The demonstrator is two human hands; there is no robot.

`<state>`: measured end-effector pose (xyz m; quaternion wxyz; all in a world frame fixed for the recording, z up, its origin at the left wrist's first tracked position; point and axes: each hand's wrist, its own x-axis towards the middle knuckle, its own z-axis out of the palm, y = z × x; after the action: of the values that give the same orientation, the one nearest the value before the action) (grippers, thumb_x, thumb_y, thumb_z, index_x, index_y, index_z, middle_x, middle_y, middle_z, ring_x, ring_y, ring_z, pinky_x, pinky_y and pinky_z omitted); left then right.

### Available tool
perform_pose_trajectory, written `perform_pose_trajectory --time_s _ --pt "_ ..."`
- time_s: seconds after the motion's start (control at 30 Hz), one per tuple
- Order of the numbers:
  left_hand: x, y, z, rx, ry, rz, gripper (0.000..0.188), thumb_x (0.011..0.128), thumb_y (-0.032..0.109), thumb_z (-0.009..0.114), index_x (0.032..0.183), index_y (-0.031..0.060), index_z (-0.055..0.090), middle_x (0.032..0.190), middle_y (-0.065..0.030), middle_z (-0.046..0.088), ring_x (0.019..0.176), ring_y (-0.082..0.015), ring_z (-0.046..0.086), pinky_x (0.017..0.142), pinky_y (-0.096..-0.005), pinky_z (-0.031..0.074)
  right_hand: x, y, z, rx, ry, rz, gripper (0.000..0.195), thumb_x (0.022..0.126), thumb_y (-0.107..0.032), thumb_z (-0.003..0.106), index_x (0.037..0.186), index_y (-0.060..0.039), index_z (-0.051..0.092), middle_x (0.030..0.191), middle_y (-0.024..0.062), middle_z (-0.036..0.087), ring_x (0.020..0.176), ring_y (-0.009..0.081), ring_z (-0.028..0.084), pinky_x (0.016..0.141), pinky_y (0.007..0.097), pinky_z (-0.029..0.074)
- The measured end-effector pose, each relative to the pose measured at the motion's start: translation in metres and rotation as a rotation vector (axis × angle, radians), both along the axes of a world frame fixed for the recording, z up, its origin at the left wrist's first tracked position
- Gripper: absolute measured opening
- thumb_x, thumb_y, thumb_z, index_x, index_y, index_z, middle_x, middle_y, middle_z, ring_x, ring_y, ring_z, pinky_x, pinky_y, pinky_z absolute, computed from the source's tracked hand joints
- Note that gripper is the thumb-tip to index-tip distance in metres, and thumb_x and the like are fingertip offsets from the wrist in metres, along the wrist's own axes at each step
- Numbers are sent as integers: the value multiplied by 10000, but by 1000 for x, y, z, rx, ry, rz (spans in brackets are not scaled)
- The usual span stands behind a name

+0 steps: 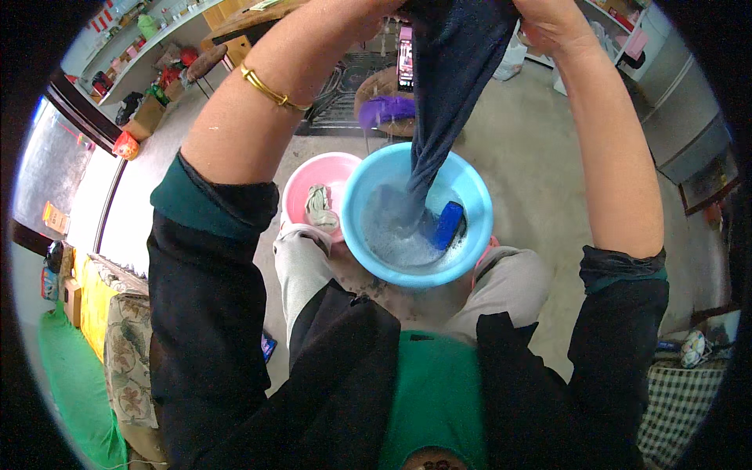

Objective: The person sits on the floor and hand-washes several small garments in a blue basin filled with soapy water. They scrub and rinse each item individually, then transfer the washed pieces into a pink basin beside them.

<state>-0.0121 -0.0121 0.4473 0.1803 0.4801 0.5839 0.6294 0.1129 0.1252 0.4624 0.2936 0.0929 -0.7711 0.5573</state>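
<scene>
A dark navy cloth garment (455,64) hangs stretched between my raised hands at the top edge of the view. My left hand (385,13) and my right hand (540,26) hold its upper part, with most of the fingers cut off by the frame. The garment narrows downward, and its lower end dips into sudsy water in a light blue plastic basin (351,235). Beside it in the water lies a blue block-shaped object (449,225), perhaps a scrubbing brush. Drops of water fall near my left hand.
A pink basin (294,176) with a pale grey-green cloth (320,208) adjoins the blue one on the left. Beyond them are a round stool (370,88) with a purple cloth (388,111) and an upright phone (405,61). My knees flank the basins; a floral sofa (130,358) stands left.
</scene>
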Motion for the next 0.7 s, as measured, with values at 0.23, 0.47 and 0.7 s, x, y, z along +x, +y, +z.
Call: perform_pose_trajectory --time_s 0.23,0.47,0.7 --pt "-29 18 -94 -100 611 173 291 701 131 705 970 49 631 838 -128 662 757 -224 644 681 -355 525 -8 31 -84 557 -332 -306 363 774 -33 541 1127 -104 584 955 25 598 848 127 577 749 266 481" --pt "-24 26 -301 -450 382 94 311 678 8 622 972 46 530 887 -171 619 888 -308 619 783 -372 479 -27 38 -297 431 -584 -285 224 697 -10 547 912 -74 543 878 186 618 857 344 600 740 420 466" --pt "9 20 -434 -880 269 60 417 681 43 635 1080 35 515 1023 -254 599 1013 -409 564 897 -434 448 -8 5 -426 501 -1029 -385 275 772 18 489 1023 -67 565 1023 225 624 1003 402 579 819 460 455"
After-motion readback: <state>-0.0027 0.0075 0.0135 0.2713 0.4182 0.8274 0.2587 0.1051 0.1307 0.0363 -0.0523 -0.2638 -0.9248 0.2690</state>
